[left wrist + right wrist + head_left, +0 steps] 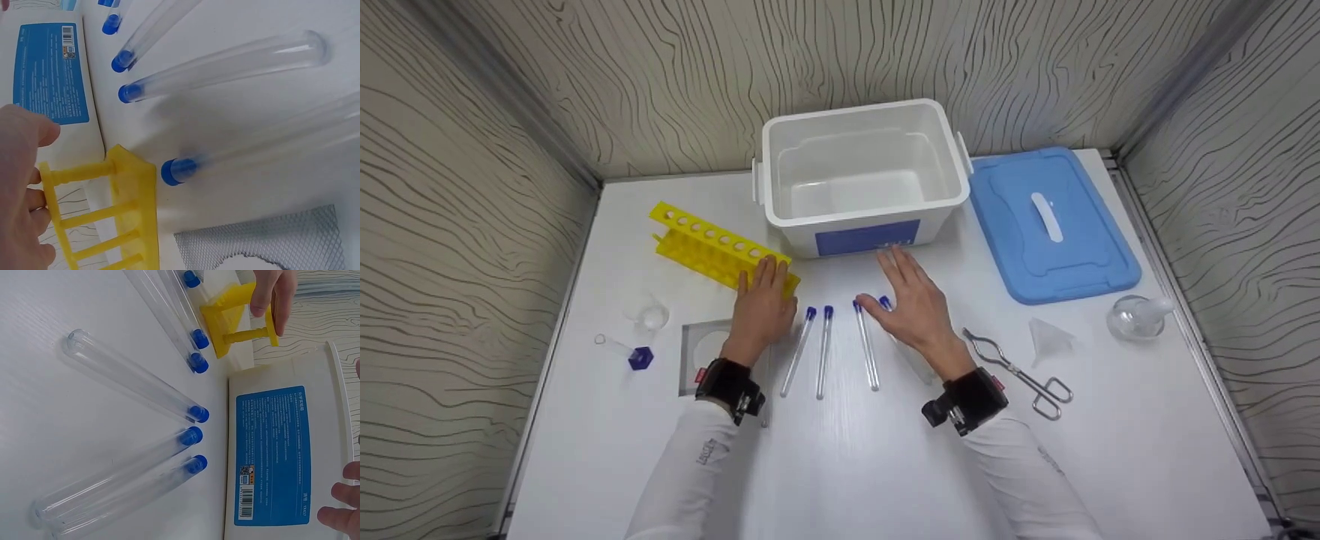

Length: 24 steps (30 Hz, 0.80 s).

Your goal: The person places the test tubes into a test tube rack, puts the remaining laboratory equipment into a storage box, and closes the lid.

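A person's left hand (763, 307) lies over the right end of a yellow test tube rack (712, 244), its fingers stretched across the top plate. In the left wrist view those fingertips touch the plate's edge, while the thumb stands apart. The right hand (915, 304) hovers with fingers spread above the test tubes, holding nothing. Several clear test tubes (866, 352) with blue stoppers lie on the table between and beneath the hands. One tube is partly covered by the left forearm, another by the right hand. A wire gauze (304, 236) with a white centre lies under the left wrist.
A white plastic box (866, 217) stands at the back, beside its blue lid (1072, 262). Metal tongs (1020, 373), a funnel (1050, 339) and a round glass vessel (1136, 319) lie right. On the left are a purple-based cylinder (640, 358) and a small clear glass item (651, 315).
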{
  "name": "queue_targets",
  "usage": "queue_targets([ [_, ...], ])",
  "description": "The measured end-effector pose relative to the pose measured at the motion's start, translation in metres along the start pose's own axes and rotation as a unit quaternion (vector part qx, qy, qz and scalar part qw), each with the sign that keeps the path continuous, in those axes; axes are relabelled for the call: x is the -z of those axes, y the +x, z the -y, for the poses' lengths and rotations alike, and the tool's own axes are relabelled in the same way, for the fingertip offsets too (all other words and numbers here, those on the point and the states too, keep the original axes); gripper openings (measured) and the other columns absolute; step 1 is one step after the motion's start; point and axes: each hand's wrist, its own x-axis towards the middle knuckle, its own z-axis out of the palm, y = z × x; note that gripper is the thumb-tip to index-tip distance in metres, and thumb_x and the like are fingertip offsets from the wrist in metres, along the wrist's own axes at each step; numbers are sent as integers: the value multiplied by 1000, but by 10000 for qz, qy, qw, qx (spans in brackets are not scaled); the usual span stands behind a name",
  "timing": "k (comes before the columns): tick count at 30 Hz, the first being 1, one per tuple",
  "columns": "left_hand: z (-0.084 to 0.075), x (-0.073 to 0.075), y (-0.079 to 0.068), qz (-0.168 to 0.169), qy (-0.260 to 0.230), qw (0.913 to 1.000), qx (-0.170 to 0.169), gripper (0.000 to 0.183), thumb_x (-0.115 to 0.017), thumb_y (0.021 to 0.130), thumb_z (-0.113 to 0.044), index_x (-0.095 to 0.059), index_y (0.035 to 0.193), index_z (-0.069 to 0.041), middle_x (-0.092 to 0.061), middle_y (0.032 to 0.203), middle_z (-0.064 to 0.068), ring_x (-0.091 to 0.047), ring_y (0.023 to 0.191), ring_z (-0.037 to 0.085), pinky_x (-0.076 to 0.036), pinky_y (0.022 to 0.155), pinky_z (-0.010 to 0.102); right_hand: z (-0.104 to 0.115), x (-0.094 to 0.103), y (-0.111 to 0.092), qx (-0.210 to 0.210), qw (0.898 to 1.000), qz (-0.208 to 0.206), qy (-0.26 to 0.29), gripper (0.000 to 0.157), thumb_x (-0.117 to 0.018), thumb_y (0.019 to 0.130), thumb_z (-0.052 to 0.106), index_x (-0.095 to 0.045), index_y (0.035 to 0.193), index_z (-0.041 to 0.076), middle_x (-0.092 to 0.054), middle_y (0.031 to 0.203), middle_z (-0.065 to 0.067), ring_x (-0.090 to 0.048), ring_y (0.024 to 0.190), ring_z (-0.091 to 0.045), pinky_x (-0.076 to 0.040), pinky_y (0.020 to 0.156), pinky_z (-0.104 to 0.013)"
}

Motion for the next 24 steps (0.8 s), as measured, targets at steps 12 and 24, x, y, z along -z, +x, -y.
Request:
queue_targets([
  [12, -29, -10, 0, -113, -4, 9987, -489, 67, -51, 99, -37, -28, 157, -11, -22, 166, 13, -20, 155, 28, -13, 127, 55, -3, -5, 2, 98, 9999, 82, -115, 81, -60, 88, 58, -40, 152, 12, -38, 158, -17, -38, 146, -37, -45, 110, -52],
  [24, -18, -10, -11, -549, -102, 9974, -446, 78, -61, 94, -38, -24, 159, -16, -27, 165, 11, -26, 153, 31, -23, 124, 55, 12, -16, 16, 697, 9972, 129, -237, 70, -60, 94, 50, -43, 150, 11, -41, 156, -19, -42, 143, -38, -44, 111, -50],
])
